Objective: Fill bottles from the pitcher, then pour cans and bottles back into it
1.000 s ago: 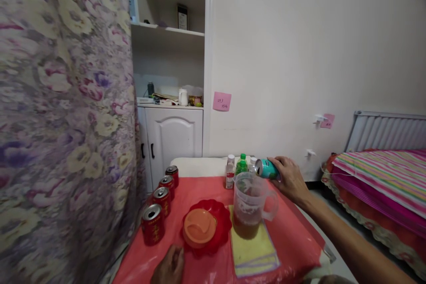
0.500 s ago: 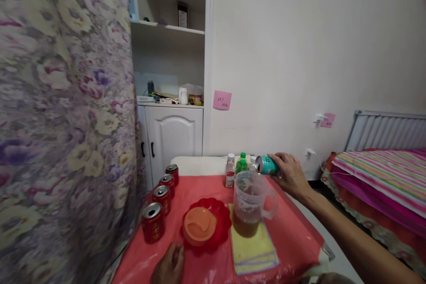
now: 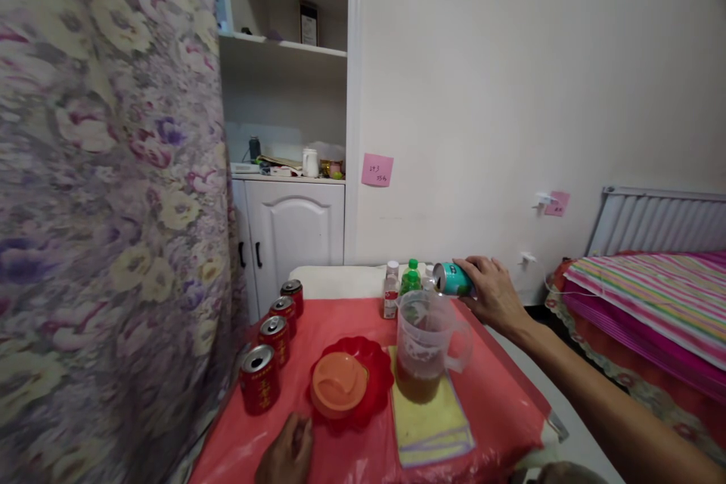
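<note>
My right hand point(image 3: 491, 291) grips a teal drink can point(image 3: 451, 280), tipped with its opening toward the left above a clear plastic measuring jug point(image 3: 423, 344). Brownish liquid with foam sits in the lower part of the jug, which stands on a folded yellow cloth point(image 3: 431, 439). My left hand point(image 3: 286, 450) rests curled on the table's front side, with nothing visible in it. Just beyond it, an orange divided bowl point(image 3: 339, 384) lies in a red scalloped dish point(image 3: 377, 386).
A row of several red cans point(image 3: 259, 380) lines the left side of the red-covered table point(image 3: 334, 318). Behind the jug stand a clear bottle with a white cap point(image 3: 391, 291) and green bottles point(image 3: 411, 277). A floral curtain point(image 3: 113, 204) hangs at left; a bed point(image 3: 652, 287) is at right.
The view has shifted very slightly. My right hand still holds the tilted can over the jug, and my left hand stays in place.
</note>
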Tool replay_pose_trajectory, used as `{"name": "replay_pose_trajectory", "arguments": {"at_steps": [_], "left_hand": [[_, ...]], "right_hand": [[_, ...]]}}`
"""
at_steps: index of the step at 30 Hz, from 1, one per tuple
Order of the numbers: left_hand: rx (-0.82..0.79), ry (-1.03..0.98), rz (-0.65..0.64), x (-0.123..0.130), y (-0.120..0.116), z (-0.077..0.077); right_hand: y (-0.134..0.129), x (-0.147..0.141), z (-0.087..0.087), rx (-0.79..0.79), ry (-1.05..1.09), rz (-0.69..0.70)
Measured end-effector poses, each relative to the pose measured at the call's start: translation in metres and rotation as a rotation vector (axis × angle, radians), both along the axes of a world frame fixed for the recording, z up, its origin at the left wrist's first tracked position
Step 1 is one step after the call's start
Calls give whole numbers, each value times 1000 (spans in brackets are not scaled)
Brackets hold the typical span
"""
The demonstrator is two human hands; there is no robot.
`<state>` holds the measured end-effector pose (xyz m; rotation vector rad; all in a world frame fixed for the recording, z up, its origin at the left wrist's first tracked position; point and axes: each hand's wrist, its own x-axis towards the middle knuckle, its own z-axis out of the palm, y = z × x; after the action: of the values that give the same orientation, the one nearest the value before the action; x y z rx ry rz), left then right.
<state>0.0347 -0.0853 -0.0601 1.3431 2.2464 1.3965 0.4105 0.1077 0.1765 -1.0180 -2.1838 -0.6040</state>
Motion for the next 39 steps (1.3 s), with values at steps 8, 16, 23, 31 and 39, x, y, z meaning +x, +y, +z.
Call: {"name": "replay_pose_trajectory", "arguments": {"at_steps": [8, 16, 23, 31, 39], "left_hand": [[-27, -7, -21, 1, 0, 1], [-19, 24, 0, 1, 0, 1], [-12, -11, 1, 0, 1, -2], [16, 3, 4, 0, 0, 0], [-15, -1, 0, 0, 1, 1]], "right_hand": [[-1, -1, 3, -8, -16, 2], [-6, -4, 8, -27, -22, -3], [-5, -4, 9, -14, -26, 6], [-6, -4, 11, -7, -40, -8], [-6, -4, 13, -20, -63, -17]]}}
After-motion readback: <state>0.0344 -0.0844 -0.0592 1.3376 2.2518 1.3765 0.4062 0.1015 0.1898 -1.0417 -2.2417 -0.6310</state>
